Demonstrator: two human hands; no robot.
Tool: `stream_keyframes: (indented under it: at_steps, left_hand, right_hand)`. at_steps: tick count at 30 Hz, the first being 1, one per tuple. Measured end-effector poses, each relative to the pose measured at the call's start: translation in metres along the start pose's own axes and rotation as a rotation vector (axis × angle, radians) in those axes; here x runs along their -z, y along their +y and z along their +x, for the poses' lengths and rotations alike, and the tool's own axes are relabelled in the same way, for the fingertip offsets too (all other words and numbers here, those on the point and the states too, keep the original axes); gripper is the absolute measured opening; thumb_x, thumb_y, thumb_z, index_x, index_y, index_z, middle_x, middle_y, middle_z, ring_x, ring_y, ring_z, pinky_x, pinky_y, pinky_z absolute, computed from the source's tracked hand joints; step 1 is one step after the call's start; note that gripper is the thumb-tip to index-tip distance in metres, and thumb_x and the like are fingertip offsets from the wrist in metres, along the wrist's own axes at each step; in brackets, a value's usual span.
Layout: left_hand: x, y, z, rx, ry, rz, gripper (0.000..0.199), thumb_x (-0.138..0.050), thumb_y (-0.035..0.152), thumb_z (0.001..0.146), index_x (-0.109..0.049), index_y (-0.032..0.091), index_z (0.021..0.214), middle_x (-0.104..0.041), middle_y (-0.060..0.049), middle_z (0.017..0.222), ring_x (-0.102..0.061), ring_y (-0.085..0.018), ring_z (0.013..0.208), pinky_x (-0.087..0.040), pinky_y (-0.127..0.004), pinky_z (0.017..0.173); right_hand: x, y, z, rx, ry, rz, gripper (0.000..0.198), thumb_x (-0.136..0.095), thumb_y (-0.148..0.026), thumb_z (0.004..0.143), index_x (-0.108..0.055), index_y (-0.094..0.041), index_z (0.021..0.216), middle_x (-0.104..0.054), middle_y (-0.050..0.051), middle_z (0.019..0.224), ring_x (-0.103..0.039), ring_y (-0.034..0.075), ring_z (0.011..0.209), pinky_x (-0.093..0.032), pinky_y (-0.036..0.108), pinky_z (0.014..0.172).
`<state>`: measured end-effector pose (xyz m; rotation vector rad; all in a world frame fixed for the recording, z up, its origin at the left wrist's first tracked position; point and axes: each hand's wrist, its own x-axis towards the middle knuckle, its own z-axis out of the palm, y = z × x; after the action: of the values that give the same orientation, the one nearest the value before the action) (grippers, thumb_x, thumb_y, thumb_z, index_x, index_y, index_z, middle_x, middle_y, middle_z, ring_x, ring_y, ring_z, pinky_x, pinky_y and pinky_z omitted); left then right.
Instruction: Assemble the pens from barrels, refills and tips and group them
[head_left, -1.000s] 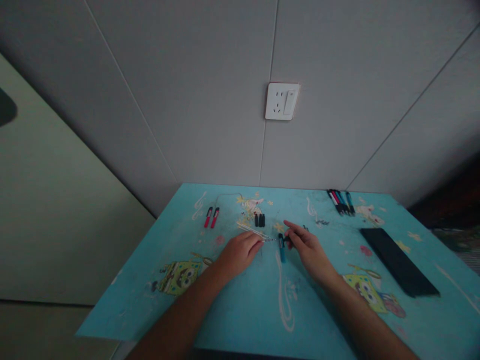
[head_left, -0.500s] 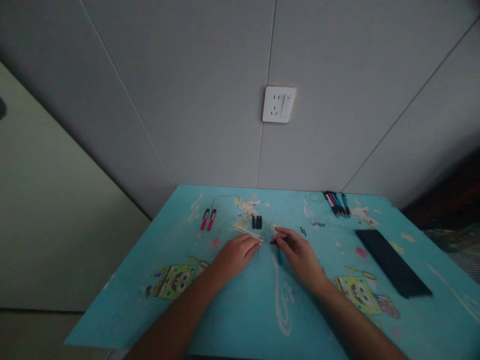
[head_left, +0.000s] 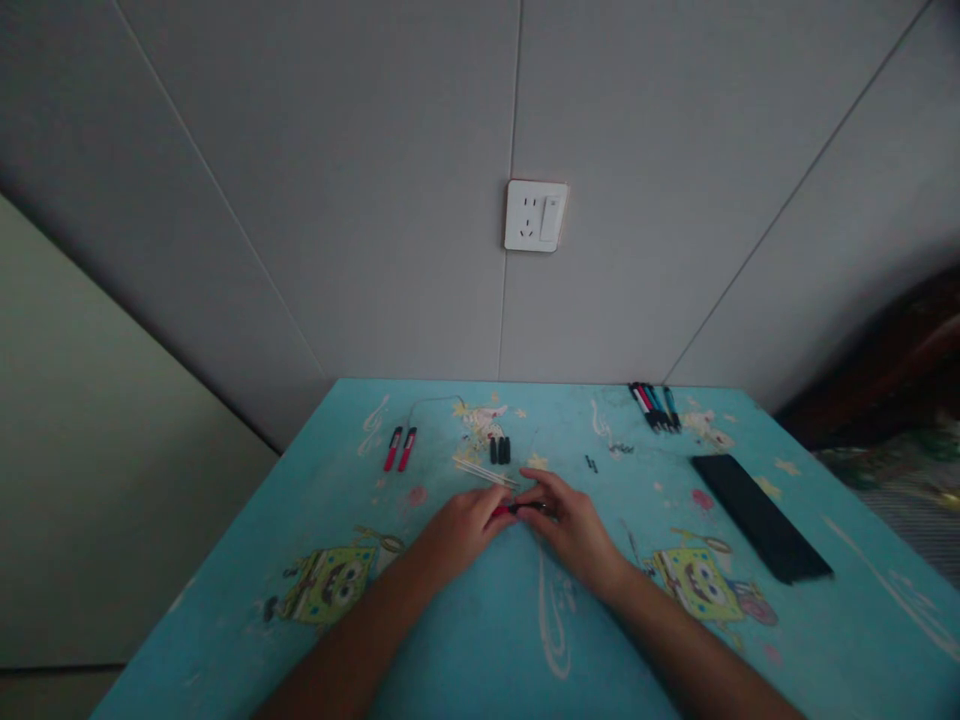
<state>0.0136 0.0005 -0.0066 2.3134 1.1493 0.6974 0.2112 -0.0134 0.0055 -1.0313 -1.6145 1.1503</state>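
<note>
My left hand (head_left: pixel 463 528) is closed, thumb and fingers pinching a small red pen part (head_left: pixel 501 510) low over the table. Meeting it from the right, my right hand (head_left: pixel 568 525) grips a dark pen piece (head_left: pixel 537 508) end to end with the red part. Whether the two are joined, I cannot tell. Just beyond my fingers lie thin white pen refills (head_left: pixel 480 470), side by side. Several short black tubes (head_left: pixel 499 450) sit behind them. Two red pen barrels with black ends (head_left: pixel 399 450) rest farther left.
Small black pieces (head_left: pixel 592 464) and springs (head_left: pixel 621 450) lie right of my hands. Several assembled pens (head_left: pixel 656 408) are grouped at the back right, near a flat black pouch (head_left: pixel 759 515). All rests on a blue cartoon-print table (head_left: pixel 480 640) against a grey wall with a socket (head_left: pixel 535 215).
My hands have come closer together and nearer to me, away from the white refills. A red pen part now shows in my left fingers. The view has shifted slightly.
</note>
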Motion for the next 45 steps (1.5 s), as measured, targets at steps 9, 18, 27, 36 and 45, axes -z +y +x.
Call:
stream_keyframes:
  at_steps: [9,18,27,36,45]
  left_hand:
    - [0.001,0.006,-0.001,-0.036,0.001,0.025,0.019,-0.051,0.032,0.094,-0.054,0.023,0.111,-0.068,-0.004,0.099,-0.066,-0.020,0.090,-0.050,-0.030,0.079]
    - [-0.001,-0.002,0.003,-0.043,0.035,-0.010,0.025,-0.053,0.031,0.094,-0.057,0.021,0.116,-0.066,-0.007,0.108,-0.062,-0.021,0.102,-0.049,-0.035,0.090]
    - [0.005,0.006,0.002,-0.113,0.043,0.030,0.032,-0.053,0.024,0.093,-0.054,0.022,0.125,-0.063,-0.008,0.114,-0.058,-0.021,0.109,-0.047,-0.038,0.097]
    - [0.003,-0.002,0.007,-0.181,0.125,0.007,0.019,-0.055,0.025,0.092,-0.061,0.020,0.109,-0.066,-0.006,0.100,-0.061,-0.021,0.099,-0.050,-0.036,0.088]
    - [0.005,-0.002,0.006,-0.211,0.148,0.095,0.018,-0.055,0.022,0.092,-0.062,0.018,0.107,-0.066,-0.007,0.097,-0.060,-0.022,0.096,-0.048,-0.037,0.087]
  right_hand:
    - [0.003,0.000,0.000,-0.056,0.051,-0.169,0.033,-0.064,-0.039,0.084,-0.063,-0.024,0.114,-0.069,-0.002,0.071,-0.064,0.014,0.060,-0.052,0.026,0.061]
    - [0.008,-0.011,0.000,0.025,-0.042,-0.172,0.028,-0.059,-0.032,0.088,-0.063,-0.024,0.115,-0.071,0.004,0.103,-0.066,0.018,0.089,-0.052,0.032,0.081]
    - [0.012,-0.009,0.002,-0.061,-0.035,-0.437,0.048,-0.040,-0.042,0.097,-0.064,-0.019,0.063,-0.059,-0.002,0.051,-0.055,0.013,0.050,-0.042,0.024,0.056]
    - [0.017,-0.011,0.004,0.070,-0.054,-0.462,0.025,-0.053,-0.040,0.092,-0.069,-0.021,0.091,-0.069,0.000,0.077,-0.062,0.015,0.068,-0.045,0.025,0.066]
    - [0.017,-0.008,0.003,0.117,-0.044,-0.483,0.031,-0.058,-0.042,0.089,-0.064,-0.022,0.111,-0.069,0.003,0.091,-0.061,0.017,0.074,-0.046,0.026,0.068]
